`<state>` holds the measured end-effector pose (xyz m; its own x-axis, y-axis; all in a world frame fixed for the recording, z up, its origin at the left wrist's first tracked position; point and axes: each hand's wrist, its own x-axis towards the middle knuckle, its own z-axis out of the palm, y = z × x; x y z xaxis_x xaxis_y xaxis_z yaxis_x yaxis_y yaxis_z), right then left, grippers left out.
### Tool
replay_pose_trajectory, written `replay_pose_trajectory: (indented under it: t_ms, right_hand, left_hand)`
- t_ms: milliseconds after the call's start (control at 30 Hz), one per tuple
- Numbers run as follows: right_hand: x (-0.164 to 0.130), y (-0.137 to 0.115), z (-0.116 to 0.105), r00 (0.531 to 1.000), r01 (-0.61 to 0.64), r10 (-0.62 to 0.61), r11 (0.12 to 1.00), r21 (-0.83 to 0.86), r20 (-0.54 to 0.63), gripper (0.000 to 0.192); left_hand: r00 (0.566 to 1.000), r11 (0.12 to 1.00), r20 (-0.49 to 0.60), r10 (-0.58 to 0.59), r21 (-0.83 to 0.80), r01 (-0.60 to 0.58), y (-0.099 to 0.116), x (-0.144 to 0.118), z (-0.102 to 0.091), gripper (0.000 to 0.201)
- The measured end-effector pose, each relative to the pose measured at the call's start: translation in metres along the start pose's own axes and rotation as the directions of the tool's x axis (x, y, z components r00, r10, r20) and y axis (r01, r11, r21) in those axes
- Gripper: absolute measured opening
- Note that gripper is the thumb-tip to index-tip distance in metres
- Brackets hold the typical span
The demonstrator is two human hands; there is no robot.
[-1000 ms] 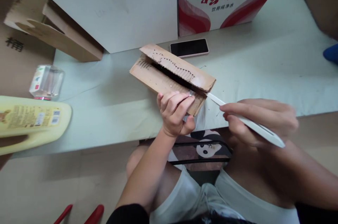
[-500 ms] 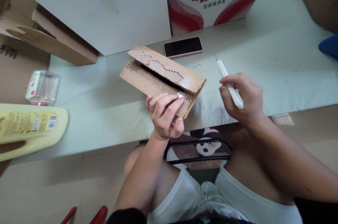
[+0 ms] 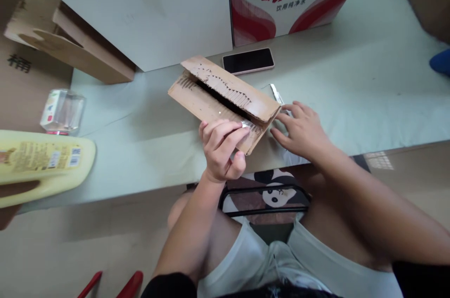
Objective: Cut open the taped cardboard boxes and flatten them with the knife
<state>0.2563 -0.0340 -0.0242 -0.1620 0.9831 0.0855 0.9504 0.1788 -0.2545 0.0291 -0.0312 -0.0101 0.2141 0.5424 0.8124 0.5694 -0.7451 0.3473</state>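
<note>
Left hand point(image 3: 221, 150) pinches the cardboard's point(image 3: 225, 101) near edge; its long axis runs up-left. Right hand point(image 3: 300, 129) lies flat beside it, perhaps covering a white tool point(image 3: 277, 95).

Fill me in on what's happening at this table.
A seated person works on a split piece of corrugated cardboard lying on the pale table. The left hand pinches something small and shiny at the cardboard's near edge. The right hand lies flat on the table at the cardboard's right end, over a white knife-like tool whose tip shows past the fingers. A phone lies just behind.
</note>
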Motion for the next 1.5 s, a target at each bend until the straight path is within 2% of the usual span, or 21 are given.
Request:
replay_pose_trajectory:
  t_ms: [100,200,267,400,467,600,733,867,933,967,1033,1067,1133,1167,1233,1267,1333,1400,1433,1500]
  right_hand:
    - [0.004,-0.010,0.006,0.997,0.075,-0.078,0.994,0.085,0.029,0.042]
    - [0.011,-0.020,0.006,0.991,0.096,-0.116,0.966,0.239,0.073,0.038]
    - [0.015,-0.026,0.002,0.989,0.053,-0.099,0.929,0.367,0.108,0.034]
    - [0.017,-0.032,-0.003,0.979,-0.127,0.014,0.821,0.556,0.203,0.038]
    - [0.016,-0.033,-0.002,0.974,-0.158,0.038,0.822,0.547,0.223,0.040]
    - [0.015,-0.035,0.004,0.988,-0.040,-0.019,0.925,0.377,0.153,0.039]
    - [0.011,-0.039,0.010,0.986,-0.005,-0.050,0.946,0.324,0.162,0.048]
    - [0.006,-0.040,0.015,0.988,0.034,-0.090,0.922,0.385,0.127,0.053]
    - [0.005,-0.039,0.015,0.987,-0.037,-0.046,0.864,0.502,0.153,0.058]
    - [0.005,-0.039,0.014,0.984,-0.107,0.003,0.806,0.581,0.177,0.062]
    - [0.007,-0.040,0.012,0.965,-0.250,0.100,0.621,0.743,0.241,0.066]
    - [0.008,-0.041,0.010,0.955,-0.291,0.111,0.514,0.807,0.274,0.063]
    - [0.009,-0.044,0.006,0.951,-0.306,0.064,0.343,0.888,0.303,0.051]
    - [0.010,-0.046,0.004,0.954,-0.294,0.037,0.297,0.908,0.297,0.045]
    - [0.009,-0.049,0.000,0.967,-0.252,0.037,0.273,0.928,0.251,0.036]
    - [0.009,-0.050,-0.001,0.975,-0.224,0.056,0.277,0.934,0.216,0.036]
    - [0.007,-0.050,-0.002,0.983,-0.181,0.058,0.281,0.942,0.172,0.038]
    - [0.006,-0.049,-0.001,0.983,-0.172,-0.019,0.263,0.949,0.184,0.039]
    - [0.005,-0.048,0.001,0.978,-0.173,-0.065,0.262,0.949,0.196,0.039]
    - [0.004,-0.046,0.004,0.972,-0.153,-0.129,0.283,0.947,0.196,0.039]
  left_hand:
    - [1.000,0.999,0.004,-0.006,-0.035,0.006,-0.001,0.000,-0.004,0.041]
    - [0.999,0.997,0.011,-0.032,-0.067,0.033,-0.003,-0.002,-0.009,0.039]
    - [0.997,0.993,0.003,-0.073,-0.097,0.073,-0.007,-0.003,-0.014,0.037]
    - [0.986,0.972,-0.039,-0.165,-0.175,0.156,-0.016,-0.007,-0.021,0.034]
    - [0.981,0.963,-0.045,-0.191,-0.202,0.178,-0.020,-0.008,-0.024,0.033]
    - [0.980,0.957,-0.038,-0.195,-0.227,0.182,-0.025,-0.009,-0.027,0.033]
    - [0.984,0.956,-0.028,-0.175,-0.242,0.163,-0.024,-0.008,-0.029,0.033]
    - [0.984,0.956,-0.032,-0.174,-0.246,0.161,-0.024,-0.008,-0.031,0.033]
    - [0.980,0.950,-0.043,-0.197,-0.256,0.179,-0.026,-0.010,-0.032,0.030]
    - [0.973,0.944,-0.062,-0.223,-0.263,0.200,-0.028,-0.011,-0.033,0.027]
    - [0.940,0.914,-0.118,-0.321,-0.299,0.275,-0.034,-0.014,-0.032,0.019]
    - [0.906,0.879,-0.143,-0.398,-0.342,0.333,-0.038,-0.015,-0.031,0.017]
    - [0.792,0.744,-0.155,-0.590,-0.487,0.458,-0.044,-0.015,-0.029,0.026]
    - [0.721,0.645,-0.130,-0.681,-0.573,0.506,-0.047,-0.014,-0.028,0.034]
    - [0.598,0.442,-0.035,-0.800,-0.710,0.549,-0.050,-0.009,-0.027,0.048]
    - [0.567,0.371,0.010,-0.823,-0.747,0.552,-0.050,-0.007,-0.027,0.054]
    - [0.560,0.311,0.072,-0.826,-0.770,0.557,-0.050,-0.004,-0.028,0.059]
    - [0.562,0.304,0.107,-0.820,-0.751,0.586,-0.049,-0.004,-0.028,0.055]
    - [0.552,0.296,0.130,-0.824,-0.730,0.615,-0.050,-0.005,-0.028,0.053]
    - [0.495,0.249,0.195,-0.847,-0.677,0.692,-0.051,-0.009,-0.025,0.049]
